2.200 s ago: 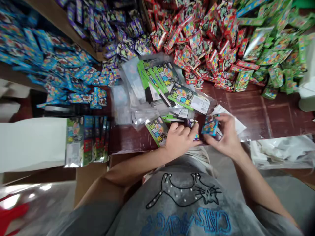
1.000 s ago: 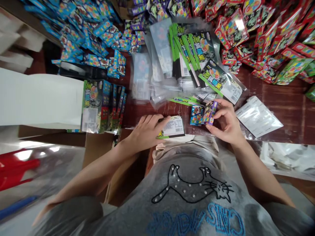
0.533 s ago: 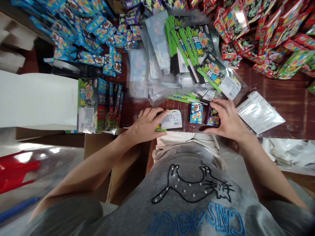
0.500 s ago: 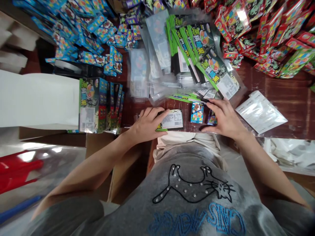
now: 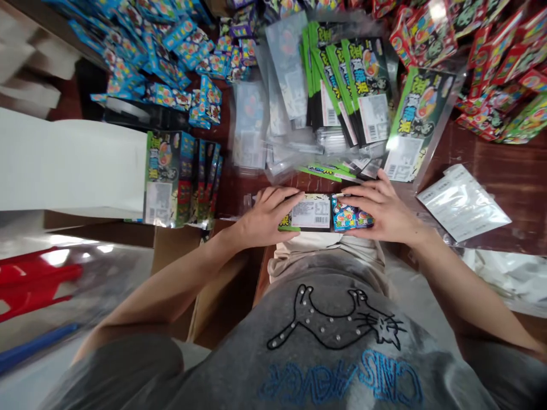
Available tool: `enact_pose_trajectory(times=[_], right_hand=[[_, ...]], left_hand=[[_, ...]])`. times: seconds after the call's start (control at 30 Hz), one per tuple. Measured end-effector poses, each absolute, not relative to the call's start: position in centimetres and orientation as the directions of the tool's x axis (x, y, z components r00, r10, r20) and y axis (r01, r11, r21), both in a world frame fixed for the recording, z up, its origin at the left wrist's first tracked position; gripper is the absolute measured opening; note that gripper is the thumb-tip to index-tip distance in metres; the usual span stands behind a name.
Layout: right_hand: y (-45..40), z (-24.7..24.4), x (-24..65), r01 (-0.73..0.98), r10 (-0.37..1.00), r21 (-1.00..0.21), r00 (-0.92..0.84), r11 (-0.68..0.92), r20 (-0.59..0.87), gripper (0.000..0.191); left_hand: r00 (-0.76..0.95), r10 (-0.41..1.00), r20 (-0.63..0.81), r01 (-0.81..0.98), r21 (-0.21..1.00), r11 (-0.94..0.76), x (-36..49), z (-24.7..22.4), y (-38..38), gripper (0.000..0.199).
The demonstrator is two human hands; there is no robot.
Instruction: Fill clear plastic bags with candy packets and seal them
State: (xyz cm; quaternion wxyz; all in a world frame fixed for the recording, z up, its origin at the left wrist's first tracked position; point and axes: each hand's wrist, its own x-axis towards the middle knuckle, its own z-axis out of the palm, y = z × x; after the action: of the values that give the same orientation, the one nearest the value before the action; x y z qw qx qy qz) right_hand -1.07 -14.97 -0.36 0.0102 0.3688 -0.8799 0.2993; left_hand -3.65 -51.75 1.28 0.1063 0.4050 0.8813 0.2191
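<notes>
At the table's front edge lies a black and green card with a white label, its left end under my left hand. The thumb and fingers of that hand grip the card along its two long sides. Directly right of the card, a small blue box and a purple box stand side by side. My right hand closes round these boxes, fingers over their far side and thumb along the near side. The blue box appears to touch the card's right end.
Blue boxes are heaped at the back left, red boxes at the back right. Green and black cards in clear sleeves lie beyond my hands. A white packet lies to the right, filled packs to the left.
The blue box has moved against the purple box and the card's end, and my right hand has closed round both. One sleeved card now lies further right, apart from the pile.
</notes>
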Motion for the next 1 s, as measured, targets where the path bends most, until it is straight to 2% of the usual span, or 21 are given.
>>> enact_pose_trajectory(times=[0.17, 0.27, 0.6, 0.7, 0.77, 0.9, 0.93, 1.0], right_hand=[[-15.8, -1.2, -1.3, -0.616, -0.557, -0.485, -0.782, 0.621, 0.28, 0.074], [-16.3, -1.3, -0.9, -0.6, -0.542, -0.474, -0.796, 0.644, 0.271, 0.069], [-15.5, -0.4, 0.3, -0.542, -0.463, -0.499, -0.84, 0.676, 0.285, 0.063], [-15.5, -0.4, 0.3, -0.554, -0.493, -0.524, -0.828, 0.647, 0.266, 0.063], [-15.4, -0.4, 0.2, -0.578, -0.539, -0.541, -0.804, 0.611, 0.251, 0.072], [-14.1, 0.2, 0.7, -0.533, -0.543, -0.511, -0.827, 0.674, 0.146, 0.108], [-13.6, 0.3, 0.9, -0.515, -0.532, -0.486, -0.839, 0.706, 0.117, 0.106], [-13.0, 0.6, 1.2, -0.503, -0.521, -0.44, -0.849, 0.744, 0.089, 0.087]], left_hand=[[-0.716, 0.698, -0.002, 0.615, 0.471, 0.633, -3.4, 0.6, -50.2, 0.089], [-0.741, 0.67, -0.035, 0.581, 0.465, 0.668, -3.3, 0.3, -49.3, 0.089], [-0.744, 0.667, -0.039, 0.577, 0.466, 0.671, -4.1, 0.2, -48.4, 0.09], [-0.713, 0.702, -0.011, 0.612, 0.48, 0.629, -4.1, 0.2, -48.2, 0.089], [-0.681, 0.733, 0.008, 0.64, 0.495, 0.588, -4.2, 0.2, -47.9, 0.088], [-0.687, 0.727, -0.015, 0.643, 0.455, 0.616, -4.3, 0.2, -47.8, 0.087], [-0.693, 0.72, -0.026, 0.64, 0.438, 0.632, -4.3, 0.2, -47.8, 0.088], [-0.692, 0.721, -0.038, 0.645, 0.416, 0.641, -4.4, 0.2, -47.8, 0.088]])
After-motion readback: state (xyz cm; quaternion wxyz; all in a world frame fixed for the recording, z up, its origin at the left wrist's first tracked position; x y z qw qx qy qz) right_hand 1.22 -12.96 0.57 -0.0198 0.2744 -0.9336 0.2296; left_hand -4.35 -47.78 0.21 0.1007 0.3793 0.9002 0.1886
